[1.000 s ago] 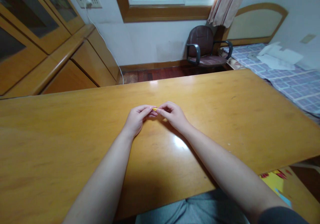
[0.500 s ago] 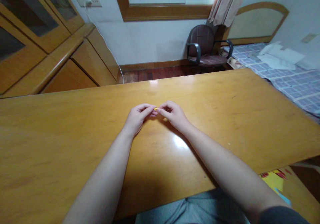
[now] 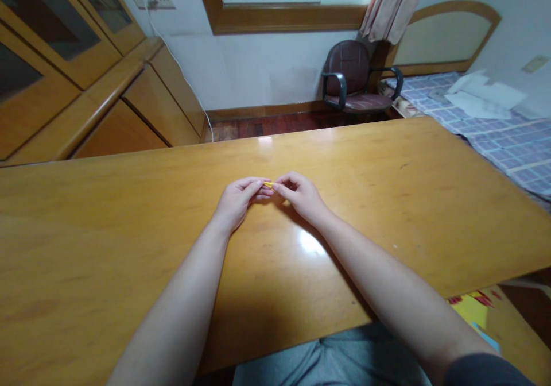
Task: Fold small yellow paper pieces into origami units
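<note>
A small, thin yellow piece (image 3: 268,184) shows between my fingertips, two narrow strips side by side; most of it is hidden, so its kind is unclear. My left hand (image 3: 236,201) pinches its left end between thumb and fingers. From the other side, the thumb and forefinger of my right hand (image 3: 302,197) close on its right end. Both hands are held close together over the middle of the wooden table (image 3: 142,248), and a shadow falls beneath the right one.
Wooden cabinets (image 3: 107,99) stand at the left. Beyond the table's far edge are a brown armchair (image 3: 348,76) and a window. A bed (image 3: 495,127) with a checked cover and white sheets lies at the right. Colourful printed material (image 3: 471,311) sits at lower right.
Slightly more of the yellow piece shows between my fingertips, its two strips clearer. My hands have hardly moved, still pinching it; the view has shifted a little.
</note>
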The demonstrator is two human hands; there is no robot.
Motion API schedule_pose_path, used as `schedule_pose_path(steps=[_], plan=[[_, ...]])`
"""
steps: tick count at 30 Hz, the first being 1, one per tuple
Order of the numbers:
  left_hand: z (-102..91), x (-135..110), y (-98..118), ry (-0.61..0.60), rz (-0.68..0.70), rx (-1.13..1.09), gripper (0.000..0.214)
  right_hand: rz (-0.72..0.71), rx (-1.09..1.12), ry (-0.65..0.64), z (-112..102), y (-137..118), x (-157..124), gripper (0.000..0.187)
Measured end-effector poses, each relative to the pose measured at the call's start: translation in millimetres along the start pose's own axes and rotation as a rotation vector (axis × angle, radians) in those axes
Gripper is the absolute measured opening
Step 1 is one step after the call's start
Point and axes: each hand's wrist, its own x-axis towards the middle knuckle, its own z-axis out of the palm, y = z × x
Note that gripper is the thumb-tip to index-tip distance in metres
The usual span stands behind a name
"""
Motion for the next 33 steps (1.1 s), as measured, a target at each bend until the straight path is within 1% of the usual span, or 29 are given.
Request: schedule_pose_path(steps=[9, 14, 25, 30, 33], plan=[[0.7, 0.0, 1.3, -0.011, 0.009, -0.033, 0.033, 0.012, 0.033, 0.000, -0.6, 3.1, 0.6, 0.020], [2.7, -1.6, 2.1, 0.004, 0.009, -0.004, 0.028, 0.023, 0.026, -0.008, -0.1, 1.3, 0.2, 0.019], [3.6, -2.4, 1.7, 0.044, -0.007, 0.011, 0.032, 0.040, 0.036, -0.020, -0.6, -0.1, -0.3, 0.022], [4.2, -2.9, 0.3, 0.053, 0.009, 0.019, 0.033, 0.045, 0.031, -0.008, -0.5, 1.6, 0.2, 0.022], [3.9, -2.9, -0.8, 0.034, 0.036, 0.049, 0.031, 0.039, -0.008, -0.002, 0.5, 0.4, 0.2, 0.022]])
